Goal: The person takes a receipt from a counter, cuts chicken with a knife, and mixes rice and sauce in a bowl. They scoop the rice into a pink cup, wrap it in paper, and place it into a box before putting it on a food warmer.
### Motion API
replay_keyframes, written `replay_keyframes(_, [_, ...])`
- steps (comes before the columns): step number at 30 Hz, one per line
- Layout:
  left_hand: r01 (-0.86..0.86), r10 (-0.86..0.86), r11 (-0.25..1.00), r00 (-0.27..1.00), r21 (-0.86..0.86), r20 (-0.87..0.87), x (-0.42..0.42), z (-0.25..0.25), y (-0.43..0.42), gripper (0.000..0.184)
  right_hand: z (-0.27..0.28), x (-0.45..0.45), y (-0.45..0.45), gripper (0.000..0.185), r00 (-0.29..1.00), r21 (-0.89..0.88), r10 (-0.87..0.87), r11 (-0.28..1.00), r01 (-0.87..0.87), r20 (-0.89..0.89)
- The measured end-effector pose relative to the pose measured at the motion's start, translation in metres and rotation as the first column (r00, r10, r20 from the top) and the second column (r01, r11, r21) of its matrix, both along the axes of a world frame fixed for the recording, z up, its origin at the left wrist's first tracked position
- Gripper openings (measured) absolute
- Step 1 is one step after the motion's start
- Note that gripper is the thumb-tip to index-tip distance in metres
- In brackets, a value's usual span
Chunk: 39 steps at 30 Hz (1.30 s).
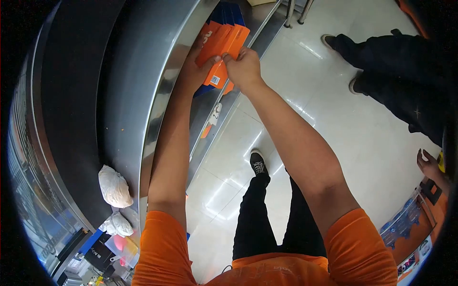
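Note:
A stack of flat orange packets (225,43), perhaps folded cartons, lies on a shelf under the metal counter. White lettering shows on their left side and a small barcode label near the lower end. My left hand (196,71) holds their left edge, thumb on top, the other fingers partly hidden beneath. On the right edge, my right hand (244,70) is closed with thumb and bent fingers pinching the packets. Dark blue packets (229,13) of similar shape lie just beyond the orange ones.
The steel counter (138,62) with a black belt-like strip (71,95) curves along my left. White plastic bags (115,187) rest on it. A tag with handwriting (215,114) hangs on the shelf edge. Another person's legs (386,62) stand at right; a hand (428,164) shows lower right.

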<state>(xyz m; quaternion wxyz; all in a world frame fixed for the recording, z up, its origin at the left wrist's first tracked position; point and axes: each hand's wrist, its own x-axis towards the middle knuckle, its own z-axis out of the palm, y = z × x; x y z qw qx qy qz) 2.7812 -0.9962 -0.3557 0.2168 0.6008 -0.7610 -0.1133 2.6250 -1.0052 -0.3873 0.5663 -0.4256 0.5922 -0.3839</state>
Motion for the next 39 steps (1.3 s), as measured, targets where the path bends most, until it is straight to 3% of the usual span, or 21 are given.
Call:
replay_keyframes(4, [-0.04,0.054,0.988,0.994,-0.148,0.095,0.001,-0.012,-0.006,0.065,0.005,-0.005,0.009,0.019,0.997,-0.049,-0.064,0.997,0.062,-0.042])
replay_keyframes(6, [-0.097,0.093,0.995,0.946,0.003,-0.311,0.008,-0.016,-0.014,0.06,-0.004,-0.015,0.023,0.018,0.984,-0.195,-0.163,0.965,0.175,0.073])
replay_keyframes(7, [-0.096,0.09,0.995,0.942,-0.004,-0.323,0.015,-0.016,-0.02,0.06,-0.004,-0.026,0.032,0.018,0.978,-0.239,-0.192,0.949,0.205,0.075])
replay_keyframes(9, [-0.342,0.342,0.939,0.94,0.032,0.016,0.032,-0.016,-0.028,0.056,0.009,-0.056,0.057,0.016,0.959,-0.219,-0.227,0.94,0.262,0.17])
replay_keyframes(10, [-0.344,0.344,0.938,0.939,0.035,0.001,0.036,-0.018,-0.026,0.056,0.023,-0.075,0.072,0.014,0.935,-0.151,-0.242,0.946,0.287,0.259])
replay_keyframes(12, [-0.531,0.461,0.797,0.843,0.287,0.278,0.03,-0.022,-0.028,0.056,0.039,-0.118,0.103,0.012,0.97,-0.201,-0.192,0.955,0.221,0.151])
replay_keyframes(13, [-0.418,0.488,0.839,0.862,0.348,-0.141,-0.015,0.029,-0.001,0.057,0.058,-0.137,0.119,0.009,0.983,-0.292,-0.181,0.938,0.185,0.041])
replay_keyframes(14, [-0.492,0.529,0.814,0.848,0.308,-0.044,-0.043,0.046,0.024,0.059,0.08,-0.152,0.132,0.008,0.982,-0.379,-0.178,0.915,0.141,-0.066])
replay_keyframes(15, [-0.562,0.569,0.788,0.821,0.252,0.049,-0.063,0.062,0.037,0.061,0.098,-0.166,0.141,0.008,0.979,-0.394,-0.193,0.907,0.151,-0.069])
replay_keyframes(16, [-0.414,0.409,0.91,0.904,-0.018,-0.129,-0.076,0.054,0.054,0.061,0.116,-0.179,0.152,0.014,0.939,-0.552,-0.089,0.826,-0.117,-0.332])
replay_keyframes(17, [-0.262,0.192,0.919,0.95,-0.294,-0.246,-0.089,0.045,0.078,0.062,0.136,-0.188,0.17,0.021,0.809,-0.591,-0.033,0.701,-0.4,-0.587])
replay_keyframes(18, [-0.252,0.181,0.924,0.951,-0.289,-0.25,-0.111,0.063,0.098,0.062,0.161,-0.19,0.184,0.021,0.805,-0.585,-0.041,0.709,-0.394,-0.591])
replay_keyframes(19, [-0.26,0.269,0.954,0.535,0.146,-0.801,-0.134,0.086,0.121,0.062,0.19,-0.189,0.199,0.027,0.757,-0.559,0.03,0.655,-0.508,-0.653])
replay_keyframes(20, [0.027,0.462,0.886,-0.127,0.463,-0.878,-0.146,0.106,0.136,0.062,0.213,-0.186,0.212,0.034,0.698,-0.527,0.096,0.584,-0.617,-0.71])
replay_keyframes(23, [0.073,0.509,0.856,-0.286,0.511,-0.812,-0.136,0.096,0.164,0.063,0.261,-0.18,0.255,0.038,0.592,-0.479,0.108,0.482,-0.734,-0.799])
replay_keyframes(24, [0.371,0.453,0.879,-0.449,0.301,-0.77,-0.133,0.104,0.177,0.064,0.278,-0.178,0.268,0.038,0.596,-0.481,0.113,0.482,-0.732,-0.795])
replay_keyframes(26, [0.692,0.478,0.651,-0.694,-0.313,-0.538,-0.126,0.121,0.205,0.069,0.31,-0.175,0.29,0.037,0.604,-0.528,0.036,0.448,-0.722,-0.796])
replay_keyframes(27, [0.496,0.413,0.854,-0.829,-0.156,-0.378,-0.122,0.139,0.231,0.075,0.328,-0.174,0.297,0.037,0.604,-0.534,0.017,0.448,-0.717,-0.797])
replay_keyframes(30, [0.498,0.403,0.855,-0.814,-0.145,-0.418,-0.137,0.181,0.245,0.076,0.387,-0.173,0.327,0.036,0.59,-0.549,-0.05,0.435,-0.714,-0.806])
replay_keyframes(36, [0.443,0.272,0.879,-0.771,-0.176,-0.576,-0.134,0.31,0.278,0.076,0.493,-0.164,0.377,0.021,0.793,-0.738,-0.084,0.435,-0.516,-0.604])
replay_keyframes(39, [0.415,0.176,0.871,-0.762,-0.262,-0.623,-0.128,0.36,0.303,0.077,0.527,-0.172,0.397,0.009,0.839,-0.682,0.281,0.491,-0.542,-0.465])
